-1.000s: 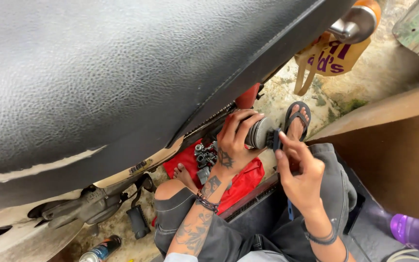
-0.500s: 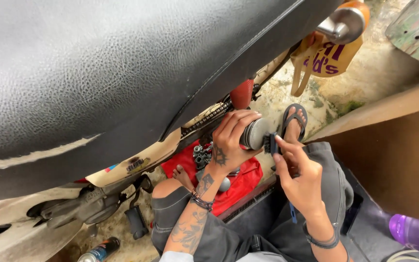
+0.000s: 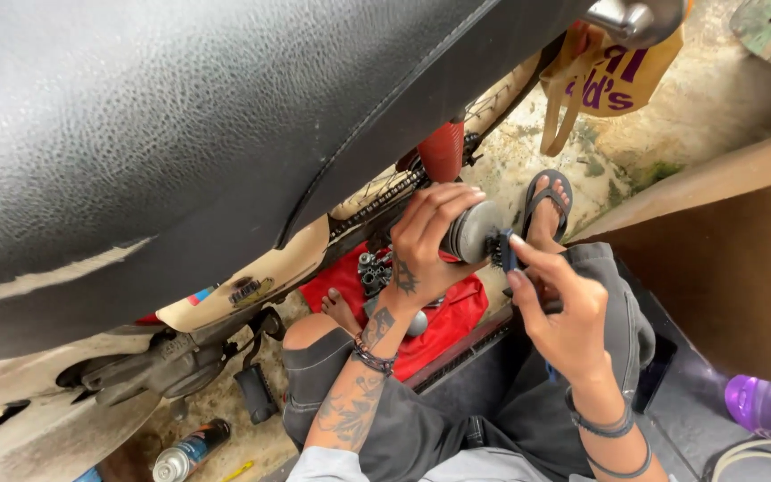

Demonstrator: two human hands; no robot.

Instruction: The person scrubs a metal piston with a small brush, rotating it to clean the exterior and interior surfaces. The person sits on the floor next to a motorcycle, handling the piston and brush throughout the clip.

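Since a moment ago our view has shifted lower, and at centre frame our left hand (image 3: 430, 236) grips the round grey metal cylinder (image 3: 475, 232) while our right hand (image 3: 551, 299) pinches the small dark fitting (image 3: 503, 250) at its end, best kept square and steady.

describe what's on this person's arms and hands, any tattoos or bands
Both arms are bare below short pale grey sleeves. The left forearm carries dark line tattoos along its length, and the left hand has a small dark tattoo on its back. A dark beaded bracelet circles the left wrist. The right hand shows no tattoo; its wrist wears two thin dark bands.
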